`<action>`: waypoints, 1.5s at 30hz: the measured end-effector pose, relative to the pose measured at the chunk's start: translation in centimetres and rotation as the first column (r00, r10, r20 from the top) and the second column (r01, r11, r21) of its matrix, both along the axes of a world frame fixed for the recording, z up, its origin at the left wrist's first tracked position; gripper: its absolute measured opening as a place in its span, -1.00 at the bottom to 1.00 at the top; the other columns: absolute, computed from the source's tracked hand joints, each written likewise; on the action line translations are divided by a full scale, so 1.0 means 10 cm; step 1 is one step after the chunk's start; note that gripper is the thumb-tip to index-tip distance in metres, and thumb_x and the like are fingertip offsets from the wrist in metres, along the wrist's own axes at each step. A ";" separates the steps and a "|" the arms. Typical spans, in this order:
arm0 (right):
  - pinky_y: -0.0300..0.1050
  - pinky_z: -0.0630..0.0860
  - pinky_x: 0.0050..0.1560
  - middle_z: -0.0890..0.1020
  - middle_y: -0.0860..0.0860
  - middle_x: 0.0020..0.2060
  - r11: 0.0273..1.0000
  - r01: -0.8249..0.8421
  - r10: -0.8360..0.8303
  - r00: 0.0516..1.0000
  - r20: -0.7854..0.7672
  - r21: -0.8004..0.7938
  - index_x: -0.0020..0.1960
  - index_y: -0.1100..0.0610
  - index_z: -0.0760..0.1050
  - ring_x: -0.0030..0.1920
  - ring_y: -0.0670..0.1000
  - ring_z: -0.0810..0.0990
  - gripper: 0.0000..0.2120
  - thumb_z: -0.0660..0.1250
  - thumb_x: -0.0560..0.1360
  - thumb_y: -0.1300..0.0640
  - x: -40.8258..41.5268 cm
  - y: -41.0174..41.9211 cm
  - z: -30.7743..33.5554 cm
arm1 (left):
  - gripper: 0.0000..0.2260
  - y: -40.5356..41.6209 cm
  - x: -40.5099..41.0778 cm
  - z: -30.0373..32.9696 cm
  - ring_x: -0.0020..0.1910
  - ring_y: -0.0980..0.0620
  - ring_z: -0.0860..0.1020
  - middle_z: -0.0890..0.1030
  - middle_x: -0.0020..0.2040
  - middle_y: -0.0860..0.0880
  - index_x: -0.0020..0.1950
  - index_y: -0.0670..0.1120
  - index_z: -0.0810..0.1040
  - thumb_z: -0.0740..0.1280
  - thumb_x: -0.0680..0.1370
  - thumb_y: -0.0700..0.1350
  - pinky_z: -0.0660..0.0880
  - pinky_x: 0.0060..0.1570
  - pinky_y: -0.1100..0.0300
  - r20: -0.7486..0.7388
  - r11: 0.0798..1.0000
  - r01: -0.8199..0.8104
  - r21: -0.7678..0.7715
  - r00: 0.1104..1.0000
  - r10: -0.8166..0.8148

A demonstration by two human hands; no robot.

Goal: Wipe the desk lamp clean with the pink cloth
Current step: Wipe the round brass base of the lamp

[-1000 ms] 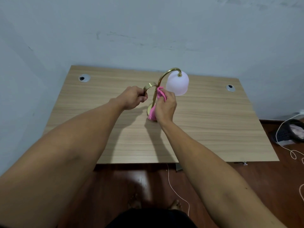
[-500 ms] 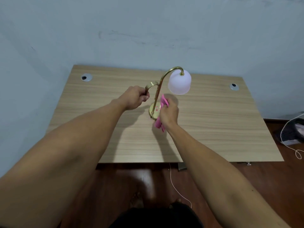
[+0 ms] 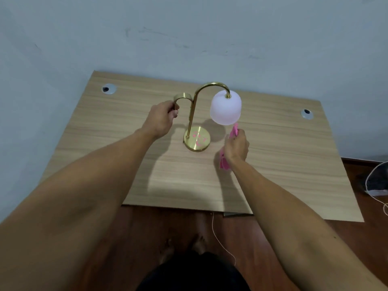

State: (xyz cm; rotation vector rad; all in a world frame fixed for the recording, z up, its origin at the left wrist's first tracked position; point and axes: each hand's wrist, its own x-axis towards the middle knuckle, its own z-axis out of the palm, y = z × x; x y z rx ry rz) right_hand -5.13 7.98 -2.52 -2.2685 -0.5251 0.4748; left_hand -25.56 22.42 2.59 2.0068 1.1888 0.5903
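Light wood-grain desk [image 3: 283, 164] against pale blue wall [image 3: 189, 34]; dark wooden floor [image 3: 147, 238] below; round cable grommets [image 3: 109, 89] at far corners, beyond both hands. Thin cord [image 3: 222, 244] trailing on floor.

Desk lamp [image 3: 192, 114] upright between hands: round brass base [image 3: 197, 141] flat on desk, stem vertical, arching over toward right hand; white shade [image 3: 225, 109] hanging mouth-down just above right hand.

Left hand [image 3: 160, 120] curled around lamp's brass side handle [image 3: 182, 98]. Right hand [image 3: 236, 147] clenched around pink cloth [image 3: 224, 162], clear of base, cloth tip near shade rim.
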 end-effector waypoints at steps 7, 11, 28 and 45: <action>-0.11 0.34 -0.03 0.58 -0.05 0.09 0.987 0.009 -0.005 1.000 -0.025 0.159 0.38 -0.10 0.39 0.03 0.10 0.51 -0.68 0.10 0.66 0.08 0.16 0.37 -0.22 | -0.55 -0.32 0.04 -0.66 0.17 0.04 0.57 0.57 0.29 -0.09 0.44 -0.06 0.41 0.34 0.59 0.05 0.51 0.10 0.18 -0.032 0.966 -0.201 -0.160 0.980 0.198; -0.03 0.47 0.08 0.64 0.21 0.18 0.947 -0.258 0.264 0.964 -0.006 0.192 0.29 0.26 0.54 0.23 0.24 0.57 -0.71 0.23 0.60 0.28 0.12 0.64 -0.55 | -0.28 -0.35 0.14 -1.09 0.41 -0.04 0.43 0.42 0.47 -0.10 0.54 -0.12 0.28 0.47 0.47 0.06 0.32 0.30 0.20 -0.246 0.984 -0.111 -0.141 0.966 0.074; 0.20 0.02 0.62 0.26 0.05 0.60 0.396 -0.915 0.914 0.385 0.128 -0.074 0.58 0.03 0.29 0.64 0.11 0.08 -0.54 0.11 0.70 0.20 0.40 0.69 -1.05 | -0.21 -0.20 0.38 -1.54 0.59 -0.06 0.18 0.34 0.55 -0.06 0.60 0.02 0.19 0.46 0.46 0.16 0.20 0.53 -0.04 -0.245 0.986 0.072 -0.149 0.963 -0.107; 0.11 -0.14 0.65 0.25 0.08 0.60 0.188 -0.961 0.976 0.161 0.144 -0.202 0.59 0.12 0.27 0.65 0.12 0.03 -0.45 0.13 0.62 0.36 0.34 0.62 -0.91 | -0.21 -0.18 0.43 -1.50 0.60 -0.11 0.14 0.30 0.57 -0.11 0.60 -0.07 0.18 0.47 0.48 0.08 0.17 0.54 -0.04 -0.228 0.971 0.090 -0.222 0.963 -0.142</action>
